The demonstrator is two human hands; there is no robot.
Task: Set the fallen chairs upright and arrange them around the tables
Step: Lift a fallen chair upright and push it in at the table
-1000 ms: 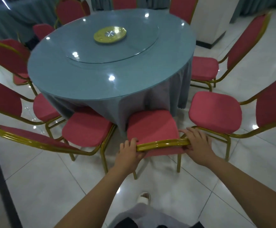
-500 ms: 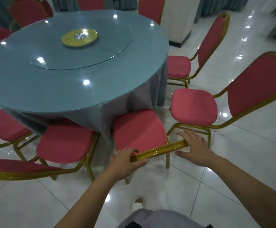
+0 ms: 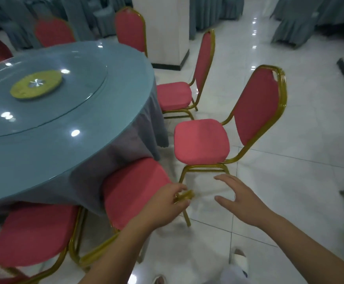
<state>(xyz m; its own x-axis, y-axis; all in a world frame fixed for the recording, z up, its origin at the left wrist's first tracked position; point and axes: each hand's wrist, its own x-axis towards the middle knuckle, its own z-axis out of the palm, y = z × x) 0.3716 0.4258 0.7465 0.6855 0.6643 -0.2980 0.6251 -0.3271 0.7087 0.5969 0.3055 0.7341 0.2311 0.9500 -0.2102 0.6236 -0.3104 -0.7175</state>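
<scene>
A red-cushioned chair with a gold frame (image 3: 132, 189) stands upright right in front of me, its seat tucked under the cloth of the round blue table (image 3: 44, 140). My left hand (image 3: 167, 201) grips the gold top rail of its backrest. My right hand (image 3: 238, 199) hovers off the rail to the right, fingers spread and holding nothing. Another upright red chair (image 3: 201, 140) stands just beyond my right hand, angled toward the table.
More red chairs ring the table: one at the lower left (image 3: 32, 236), one at the far right side (image 3: 175, 95), others behind. A white pillar (image 3: 163, 31) rises beyond the table. Shiny tiled floor (image 3: 300, 160) spreads to the right. My slippered foot (image 3: 239, 261) shows below.
My right hand has let go of the chair's top rail and lifted away to the right. My view has swung rightward; the left hand still holds the rail.
</scene>
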